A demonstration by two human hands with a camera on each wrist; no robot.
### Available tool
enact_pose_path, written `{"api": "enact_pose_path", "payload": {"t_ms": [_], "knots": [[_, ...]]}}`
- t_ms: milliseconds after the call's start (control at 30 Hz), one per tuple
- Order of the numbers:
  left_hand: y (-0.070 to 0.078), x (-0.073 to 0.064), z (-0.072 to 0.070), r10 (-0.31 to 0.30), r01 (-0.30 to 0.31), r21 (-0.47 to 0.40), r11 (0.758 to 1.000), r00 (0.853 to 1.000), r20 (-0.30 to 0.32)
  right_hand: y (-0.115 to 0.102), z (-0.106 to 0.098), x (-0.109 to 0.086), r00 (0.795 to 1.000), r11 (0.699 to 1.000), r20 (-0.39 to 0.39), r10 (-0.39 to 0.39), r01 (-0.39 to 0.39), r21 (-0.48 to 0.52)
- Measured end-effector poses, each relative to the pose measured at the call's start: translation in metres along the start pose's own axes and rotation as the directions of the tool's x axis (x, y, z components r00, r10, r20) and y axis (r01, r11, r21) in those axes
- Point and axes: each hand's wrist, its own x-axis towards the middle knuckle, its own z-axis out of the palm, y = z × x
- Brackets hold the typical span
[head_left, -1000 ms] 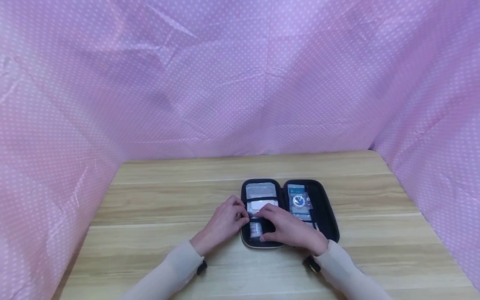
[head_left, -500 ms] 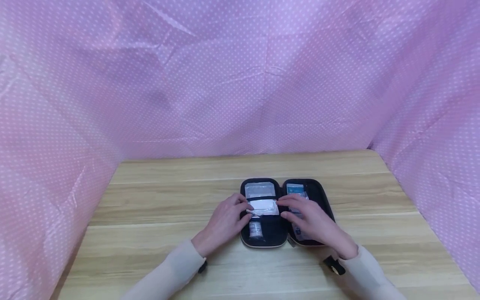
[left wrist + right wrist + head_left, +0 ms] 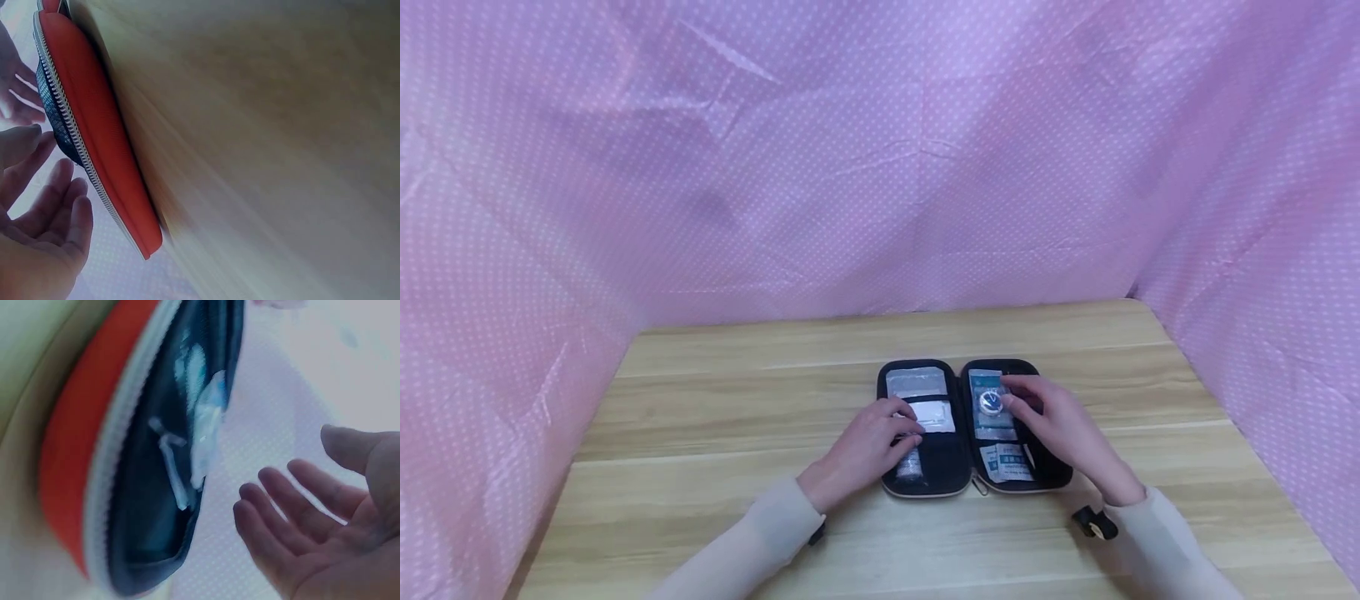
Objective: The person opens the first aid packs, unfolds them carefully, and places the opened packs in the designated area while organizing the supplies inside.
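A small zip case (image 3: 946,467) lies unfolded on the table, black inside, with a red-orange shell (image 3: 103,131) in the left wrist view. My left hand (image 3: 871,442) hovers over its left half, fingers loosely bent, beside a small clear-wrapped roll (image 3: 910,467) and a white packet (image 3: 934,415) under a strap. My right hand (image 3: 1060,421) is above the right half, fingers apart, close to a round blue-and-white item (image 3: 991,402) in clear wrapping. In the right wrist view, nothing shows between the right fingers (image 3: 300,500). Small white sachets (image 3: 1009,462) sit in the lower right pocket.
The case stands on a light wood-grain table (image 3: 737,375). A pink dotted cloth (image 3: 880,167) hangs behind and at both sides. A zip pull (image 3: 980,486) sticks out at the case's front edge, by the hinge.
My right hand has moved right from the case's left half to over its right half. My left hand has shifted slightly right and down, now partly covering the wrapped roll.
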Motion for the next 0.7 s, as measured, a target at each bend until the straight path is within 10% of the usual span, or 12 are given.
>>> {"api": "enact_pose_path", "payload": {"t_ms": [700], "knots": [[-0.003, 0.006, 0.004, -0.010, 0.012, -0.025, 1.000, 0.997, 0.074, 0.020, 0.015, 0.028, 0.987, 0.973, 0.131, 0.095, -0.063, -0.224]]}}
